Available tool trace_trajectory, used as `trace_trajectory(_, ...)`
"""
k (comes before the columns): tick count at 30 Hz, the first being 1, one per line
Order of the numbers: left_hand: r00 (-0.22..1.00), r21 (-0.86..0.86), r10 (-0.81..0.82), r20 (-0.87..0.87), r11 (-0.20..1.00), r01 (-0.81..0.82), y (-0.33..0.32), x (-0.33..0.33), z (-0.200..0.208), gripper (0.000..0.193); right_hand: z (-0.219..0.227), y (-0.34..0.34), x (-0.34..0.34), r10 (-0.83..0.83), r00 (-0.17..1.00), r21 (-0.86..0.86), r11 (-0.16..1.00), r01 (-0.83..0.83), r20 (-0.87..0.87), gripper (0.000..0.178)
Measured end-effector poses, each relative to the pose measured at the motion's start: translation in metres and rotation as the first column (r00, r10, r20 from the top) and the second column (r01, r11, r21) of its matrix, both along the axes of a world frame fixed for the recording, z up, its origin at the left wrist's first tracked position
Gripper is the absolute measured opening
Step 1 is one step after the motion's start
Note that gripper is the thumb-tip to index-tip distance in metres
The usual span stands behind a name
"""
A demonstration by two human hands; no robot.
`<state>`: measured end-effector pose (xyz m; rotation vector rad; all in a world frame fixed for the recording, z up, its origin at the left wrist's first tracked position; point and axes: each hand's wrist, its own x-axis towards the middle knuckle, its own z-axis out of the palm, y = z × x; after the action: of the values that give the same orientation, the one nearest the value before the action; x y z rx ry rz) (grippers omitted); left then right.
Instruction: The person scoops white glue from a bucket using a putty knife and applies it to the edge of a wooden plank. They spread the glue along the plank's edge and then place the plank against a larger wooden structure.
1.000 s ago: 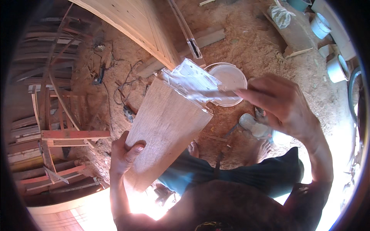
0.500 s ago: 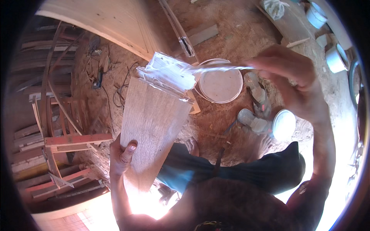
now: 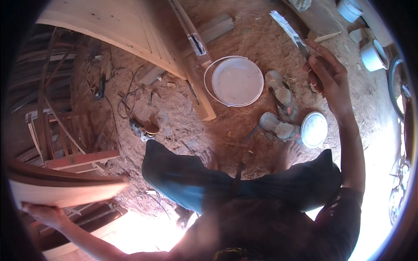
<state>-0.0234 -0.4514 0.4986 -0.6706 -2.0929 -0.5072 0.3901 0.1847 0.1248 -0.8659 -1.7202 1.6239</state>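
My left hand (image 3: 45, 215) is closed on the near edge of a wooden board (image 3: 69, 191), out at the far left. The board's right end is smeared by motion, and most of my fingers are hidden beneath it. At the upper right my right hand (image 3: 328, 78) pinches a thin flat stick (image 3: 287, 28) coated with white paste, its coated end tilting up to the left. Between my arms, a white bucket (image 3: 212, 93) with a lid (image 3: 237, 81) on top stands beyond my feet.
A large wooden panel (image 3: 109, 30) crosses the upper left, beside a slotted timber (image 3: 191, 32). On the dusty floor lie a power tool (image 3: 141, 130), a pair of sandals (image 3: 281, 93) and a round white container (image 3: 314, 129). Stacked timber (image 3: 32, 104) fills the left side.
My left hand has carried the board from in front of me to the far left. The stick has come off the pasted board end and risen to the upper right in my right hand.
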Motion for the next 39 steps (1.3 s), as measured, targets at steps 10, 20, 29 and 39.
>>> trace_trajectory(10,0.977,0.749,-0.211,0.032,0.653,0.117,0.063,0.02,0.006,0.082,-0.011,-0.029,-0.029,0.284,0.935,-0.197,0.95,-0.243,0.214,0.06)
trace_trajectory(20,0.828,0.928,-0.434,0.354,0.275,-0.253,0.135,0.034,-0.206,0.088,0.001,-0.089,-0.045,0.691,0.709,-0.496,0.571,-0.654,-0.139,0.098)
trace_trajectory(29,0.756,0.895,-0.486,0.439,0.313,-0.318,0.059,0.061,-0.33,0.082,0.002,-0.101,-0.064,0.557,0.817,-0.606,0.601,-0.521,-0.15,0.094)
trace_trajectory(39,0.405,0.553,-0.378,0.832,0.613,-0.565,0.086,0.175,-0.306,0.071,0.0,-0.07,-0.075,0.382,0.919,-0.507,0.777,-0.374,-0.094,0.081)
